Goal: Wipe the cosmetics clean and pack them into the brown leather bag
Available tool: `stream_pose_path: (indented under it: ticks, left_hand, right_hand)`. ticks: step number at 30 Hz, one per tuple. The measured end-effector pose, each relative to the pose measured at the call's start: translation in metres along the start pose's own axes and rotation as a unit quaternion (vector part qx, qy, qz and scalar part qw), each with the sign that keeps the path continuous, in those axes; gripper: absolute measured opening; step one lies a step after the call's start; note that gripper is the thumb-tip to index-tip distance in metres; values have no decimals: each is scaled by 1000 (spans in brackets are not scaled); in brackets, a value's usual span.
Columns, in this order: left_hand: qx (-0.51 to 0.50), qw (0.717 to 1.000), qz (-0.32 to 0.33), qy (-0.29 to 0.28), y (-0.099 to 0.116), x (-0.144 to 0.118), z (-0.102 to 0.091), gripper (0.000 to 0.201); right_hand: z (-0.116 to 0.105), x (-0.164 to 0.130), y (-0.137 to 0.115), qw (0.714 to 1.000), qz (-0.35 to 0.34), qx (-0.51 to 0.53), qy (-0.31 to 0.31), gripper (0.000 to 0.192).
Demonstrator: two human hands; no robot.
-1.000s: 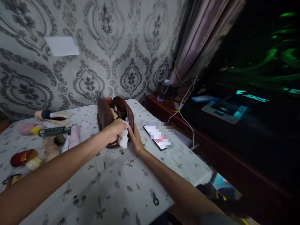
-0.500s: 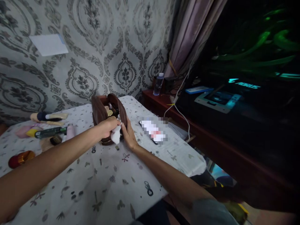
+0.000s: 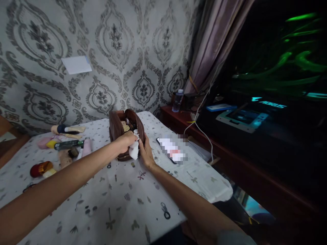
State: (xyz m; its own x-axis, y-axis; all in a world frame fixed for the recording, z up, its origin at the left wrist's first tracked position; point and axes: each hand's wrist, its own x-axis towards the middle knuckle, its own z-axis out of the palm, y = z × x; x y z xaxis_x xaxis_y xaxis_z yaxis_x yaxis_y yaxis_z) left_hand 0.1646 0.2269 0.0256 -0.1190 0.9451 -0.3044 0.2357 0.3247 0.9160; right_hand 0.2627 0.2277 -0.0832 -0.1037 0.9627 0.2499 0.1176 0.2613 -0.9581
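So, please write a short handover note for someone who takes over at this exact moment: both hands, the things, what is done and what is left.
Left hand: closed on a crumpled white tissue, pressed against the near end of the open brown leather pouch.
Right hand: open, steadying the pouch's right side.
Things: the pouch stands on the white patterned tablecloth with small items inside; cosmetic tubes and bottles lie to its left, a smartphone to its right.
Done: pouch open, some items lie out on the tablecloth.
Left: wiping apparently unfinished; the items are outside the pouch.
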Motion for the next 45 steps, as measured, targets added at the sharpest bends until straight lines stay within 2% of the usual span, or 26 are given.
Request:
stream_pose_path:
  ticks: [6,13,17,20,22,25,27,29,31,33,34,37,42,45]
  left_hand:
    - [80,995,50,22,1,-12,-1,21]
    - [196,969,146,33,-6,-30,-11,17]
    - [233,959,159,23,-4,-33,-13,14]
    - [257,950,178,17,-6,-41,-21,2]
    - [283,934,215,17,-8,-51,-32,8]
    - [359,889,282,38,-13,-66,-51,20]
    - [442,839,312,56,-15,-73,-59,32]
    - [547,778,301,66,-17,-77,-62,46]
    - [638,721,261,71,-19,-78,-59,54]
    - [689,682,230,87,-21,-79,-54,55]
    - [699,672,224,97,-23,-79,-52,56]
    - [690,680,220,112,-28,-80,-48,54]
    - [624,743,237,54,-41,-79,-47,53]
    - [618,746,245,34,-52,-78,-48,53]
  right_hand:
    - [-3,-1,-2,1000,0,-7,1,77]
    - [-2,3,10,999,-36,-19,19,75]
    - [-1,3,9,999,-30,-27,25,75]
    - [-3,1,4,999,-10,-21,30,76]
    - [-5,-1,0,999,-4,-19,31,74]
    - [-9,-5,-8,995,-63,-33,67,63]
    - [-11,-10,-16,983,-141,-68,101,51]
    - [-12,-15,-23,964,-214,-113,108,41]
    - [-13,-18,-27,948,-261,-158,88,37]
    - [-12,-20,-28,935,-291,-189,72,37]
    - [-12,-20,-28,930,-302,-197,72,37]
    - [-13,-17,-27,923,-325,-187,91,34]
    - [-17,-16,-31,926,-341,-128,96,24]
    - [-17,-18,-30,926,-353,-105,82,25]
